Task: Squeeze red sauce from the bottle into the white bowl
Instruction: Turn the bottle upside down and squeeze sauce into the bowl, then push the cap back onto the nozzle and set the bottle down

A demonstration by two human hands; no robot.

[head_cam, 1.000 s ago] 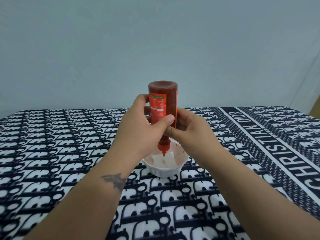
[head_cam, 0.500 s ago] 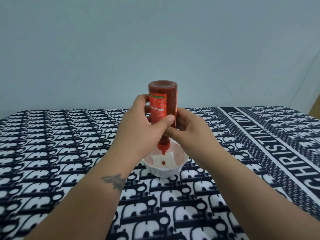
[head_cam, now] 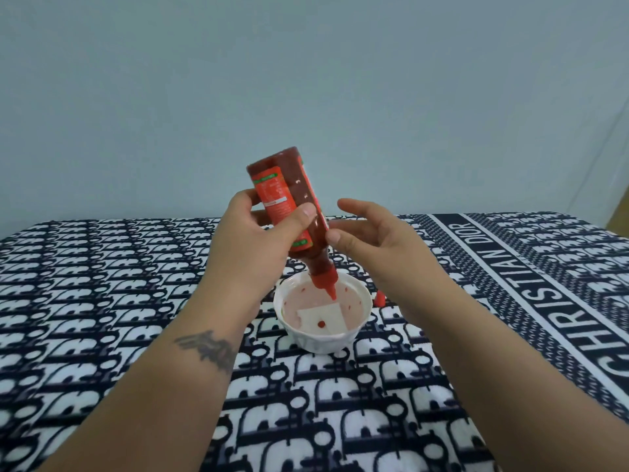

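Observation:
My left hand point(head_cam: 253, 238) grips a red sauce bottle point(head_cam: 289, 202) upside down, tilted with its base up to the left and its red nozzle point(head_cam: 326, 284) pointing down over the white bowl point(head_cam: 323, 338). The bowl sits on the cloth and holds a pinkish smear, red specks and a white square with a red drop on it. My right hand point(head_cam: 371, 235) hovers just right of the bottle, fingers spread, a fingertip close to the bottle's side, holding nothing.
A small red cap point(head_cam: 380, 298) lies on the cloth just right of the bowl, partly behind my right forearm. The black-and-white patterned cloth point(head_cam: 102, 301) covers the whole surface. A plain pale wall point(head_cam: 306, 80) rises behind it.
The bottle has tilted from upright-inverted to leaning left. My right hand has let go of it and opened. A red drop has landed in the bowl.

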